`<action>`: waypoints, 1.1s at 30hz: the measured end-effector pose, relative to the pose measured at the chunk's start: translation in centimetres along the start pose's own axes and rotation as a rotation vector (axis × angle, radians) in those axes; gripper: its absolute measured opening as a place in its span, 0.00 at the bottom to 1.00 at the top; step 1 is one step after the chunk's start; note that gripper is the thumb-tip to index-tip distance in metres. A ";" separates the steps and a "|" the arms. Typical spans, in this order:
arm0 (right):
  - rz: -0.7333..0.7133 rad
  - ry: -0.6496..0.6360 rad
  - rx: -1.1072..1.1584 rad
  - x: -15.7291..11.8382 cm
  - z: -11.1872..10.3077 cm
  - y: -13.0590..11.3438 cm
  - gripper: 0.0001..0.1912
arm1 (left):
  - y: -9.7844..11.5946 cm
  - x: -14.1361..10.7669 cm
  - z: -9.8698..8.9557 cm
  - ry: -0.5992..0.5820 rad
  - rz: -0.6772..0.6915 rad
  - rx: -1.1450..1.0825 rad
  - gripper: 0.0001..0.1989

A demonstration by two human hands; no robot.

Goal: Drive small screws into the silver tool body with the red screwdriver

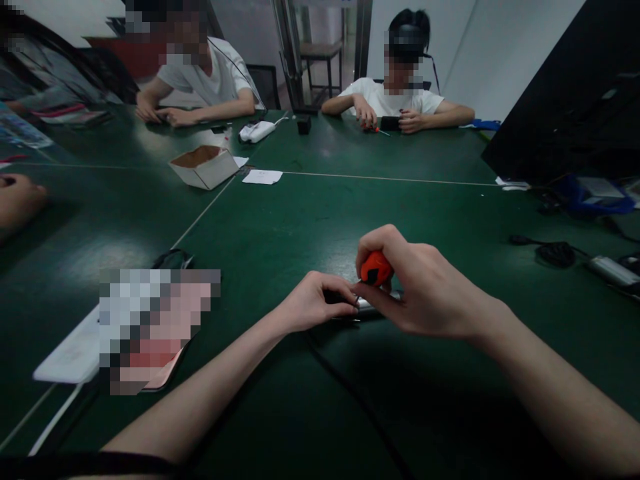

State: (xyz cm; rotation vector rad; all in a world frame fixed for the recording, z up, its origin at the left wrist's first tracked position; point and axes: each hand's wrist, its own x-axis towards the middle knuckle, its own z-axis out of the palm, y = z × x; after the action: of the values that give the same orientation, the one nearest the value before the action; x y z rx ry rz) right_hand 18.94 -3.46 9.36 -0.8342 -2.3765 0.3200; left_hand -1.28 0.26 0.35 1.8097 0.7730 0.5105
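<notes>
Gripping the orange-and-black handle point(376, 268) from above, the right hand point(440, 293) curls its fingers and thumb around it, beside the silver item point(369, 304) lying on the green table point(310, 223). The left hand point(305, 301) draws its thumb and fingertips together at that item's left end — whether they grip it or the tool's tip is too small to tell. Good work here likely calls for a steady item, the tool in line with its contact point and gentle pressure, since a slip could catch the nearby fingertips. Farther left lie a white device point(67, 353) and a pink phone point(167, 370); beyond them stands an open box point(207, 170).
</notes>
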 end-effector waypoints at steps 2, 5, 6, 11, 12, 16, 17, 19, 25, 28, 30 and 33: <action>-0.009 -0.010 0.004 0.0 0.1 -0.1 0.12 | 0.3 0.0 0.0 0.010 0.001 -0.007 0.04; -0.019 -0.016 -0.001 0.0 0.1 -0.2 0.12 | 0.5 0.0 0.1 0.017 0.011 -0.014 0.05; -0.017 -0.014 -0.004 0.0 0.1 -0.3 0.12 | 0.5 -0.1 0.1 0.017 0.013 -0.010 0.05; -0.011 -0.018 -0.005 0.2 0.1 -0.2 0.12 | 0.6 -0.2 0.1 0.020 0.034 0.037 0.06; -0.016 -0.019 -0.006 0.2 0.1 -0.2 0.13 | 0.6 -0.2 0.1 0.022 0.045 0.046 0.06; -0.013 -0.010 -0.013 0.2 0.1 -0.1 0.15 | 0.5 -0.2 0.2 0.012 0.072 0.061 0.06; -0.009 -0.012 -0.010 0.1 0.1 0.0 0.15 | 0.4 -0.2 0.2 0.011 0.073 0.062 0.06; -0.014 -0.017 -0.001 0.1 0.2 0.0 0.16 | 0.3 -0.3 0.2 0.014 0.069 0.070 0.06; -0.110 0.022 -0.045 0.2 0.4 0.1 0.16 | 0.4 -0.3 0.1 0.015 0.024 0.066 0.07; -0.146 -0.003 -0.067 0.4 0.2 0.0 0.13 | 0.5 -0.3 0.2 0.023 0.029 0.039 0.07; -0.132 -0.026 -0.056 0.4 -0.1 -0.1 0.12 | 0.5 -0.2 0.2 0.020 0.031 0.035 0.06; -0.088 -0.062 -0.012 0.3 -0.6 -0.2 0.15 | 0.5 -0.2 0.2 0.025 0.045 0.052 0.03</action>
State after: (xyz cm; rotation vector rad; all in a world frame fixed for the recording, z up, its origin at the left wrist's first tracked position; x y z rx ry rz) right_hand 19.03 -3.40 9.98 -0.7320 -2.4666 0.3004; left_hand -1.10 -0.13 0.74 1.8754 0.7698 0.5482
